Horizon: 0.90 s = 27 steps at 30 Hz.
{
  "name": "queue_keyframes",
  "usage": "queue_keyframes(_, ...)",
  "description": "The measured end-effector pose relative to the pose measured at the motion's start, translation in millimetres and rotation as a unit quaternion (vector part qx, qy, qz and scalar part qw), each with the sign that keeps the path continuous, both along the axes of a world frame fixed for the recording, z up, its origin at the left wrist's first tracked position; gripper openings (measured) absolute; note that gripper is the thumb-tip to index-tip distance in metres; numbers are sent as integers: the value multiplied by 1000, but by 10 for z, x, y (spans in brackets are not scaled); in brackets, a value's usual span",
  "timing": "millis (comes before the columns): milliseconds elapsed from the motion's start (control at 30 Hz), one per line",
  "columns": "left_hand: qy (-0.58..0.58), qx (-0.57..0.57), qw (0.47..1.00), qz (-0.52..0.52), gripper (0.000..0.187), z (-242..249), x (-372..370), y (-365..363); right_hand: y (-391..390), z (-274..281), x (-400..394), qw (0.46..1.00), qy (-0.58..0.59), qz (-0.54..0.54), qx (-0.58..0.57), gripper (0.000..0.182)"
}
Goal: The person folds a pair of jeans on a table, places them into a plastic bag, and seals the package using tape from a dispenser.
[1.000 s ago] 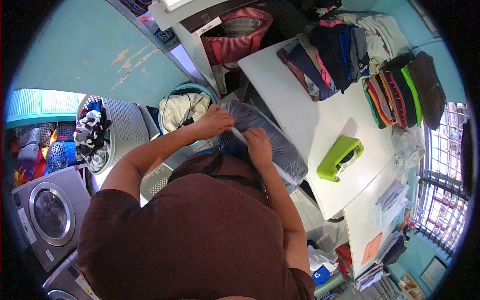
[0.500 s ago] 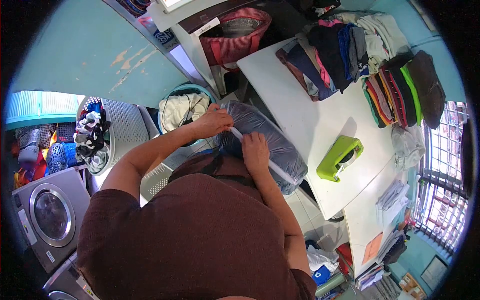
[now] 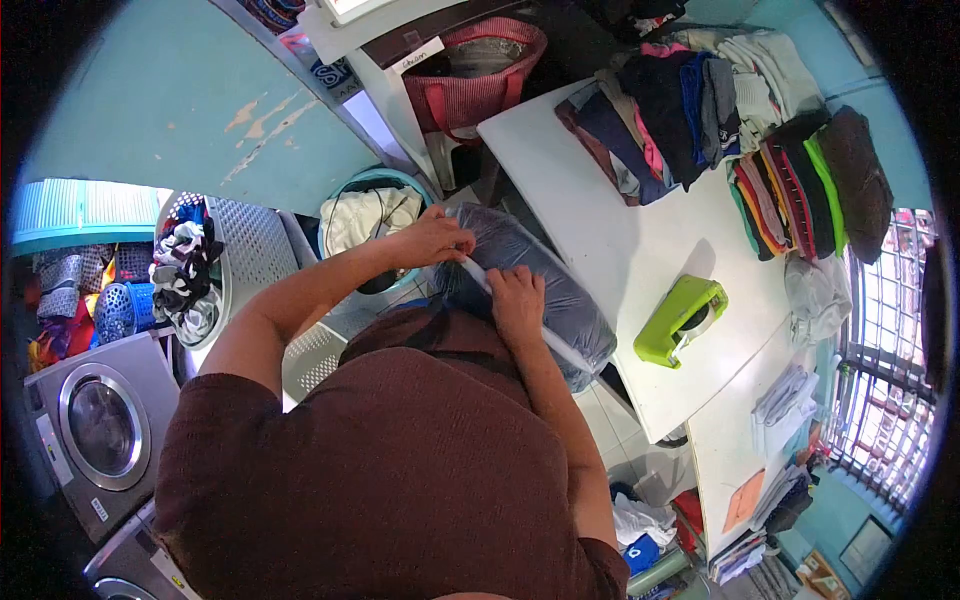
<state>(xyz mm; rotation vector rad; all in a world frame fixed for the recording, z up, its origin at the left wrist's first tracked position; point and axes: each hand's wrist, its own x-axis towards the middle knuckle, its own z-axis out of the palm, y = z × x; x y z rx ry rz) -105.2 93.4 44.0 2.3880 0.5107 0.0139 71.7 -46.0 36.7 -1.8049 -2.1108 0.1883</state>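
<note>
Clothes packed in clear plastic bag (image 3: 560, 290) at table (image 3: 620, 250) edge; left hand (image 3: 435, 240) pinches its taped seam, right hand (image 3: 517, 300) presses flat; label on shelf unreadable

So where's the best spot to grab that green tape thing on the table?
Probably by the tape dispenser's raised, rounded back, coming from above. It lies apart from the clothes piles on bare white table, so nothing blocks a top grip. Its lower end, near the table edge, looks narrower and harder to hold.
</note>
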Motion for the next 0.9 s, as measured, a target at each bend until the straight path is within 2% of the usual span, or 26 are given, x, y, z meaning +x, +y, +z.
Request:
queue_keyframes(100, -15, 29, 999, -32, 9, -71, -14, 16, -15, 57, 24, 999, -14, 14, 34, 13)
queue_keyframes(267, -30, 34, 997, -57, 13, -139, -25, 53, -186, 64, 150, 998, -7, 58, 6, 25)
queue_keyframes(333, 35, 60, 997, -40, 17, -214, 20, 30, -321, 237, 372, 1000, 11, 13, 3, 29)
queue_keyframes(400, 17, 45, 998, -29, 17, -86, 44, -6, -525, 442, 664, 996, 66, -58, 13, 33)
queue_keyframes(433, 5, 33, 999, -16, 14, -28, 69, -18, -652, 388, 896, 976, 117, -153, 102, 33)
queue_keyframes(467, -9, 24, 1000, -9, 13, -12, 66, -19, -808, 423, 1109, 944, 93, -283, 144, 30)
queue_keyframes(500, -18, 17, 1000, 5, 12, -3, 61, -20, -996, 442, 1358, 897, 113, -391, 171, 25)
queue_keyframes(533, -9, 14, 1000, -1, 11, 7, 71, -23, -1131, 453, 1586, 825, 181, -465, 265, 19)
queue_keyframes(567, 4, 12, 1000, -3, 11, 23, 61, -16, -1292, 423, 1802, 743, 205, -592, 237, 18)
queue_keyframes(600, 19, 11, 1000, -3, 10, 45, 62, -15, -1472, 331, 2031, 736, 122, -646, 158, 22)
queue_keyframes(633, 22, 5, 1000, 2, 10, 68, 80, -21, -1727, -22, 2329, 769, 82, -626, 99, 33)
queue_keyframes(667, 28, -2, 1000, 7, 10, 89, 90, -35, -1699, 112, 2351, 719, 250, -648, 24, 41)
queue_keyframes(700, 36, -8, 999, 14, 9, 109, 98, -46, -1626, 282, 2348, 643, 411, -644, -52, 49)
queue_keyframes(733, 38, -15, 999, 17, 8, 109, 93, -47, -1588, 272, 2342, 623, 460, -630, -62, 57)
queue_keyframes(833, 33, -4, 999, 17, 8, 171, 103, -73, -1429, 205, 2370, 593, 513, -610, -118, 47)
queue_keyframes(900, 33, -6, 999, 17, 8, 173, 97, -79, -1390, 89, 2436, 595, 527, -595, -118, 40)
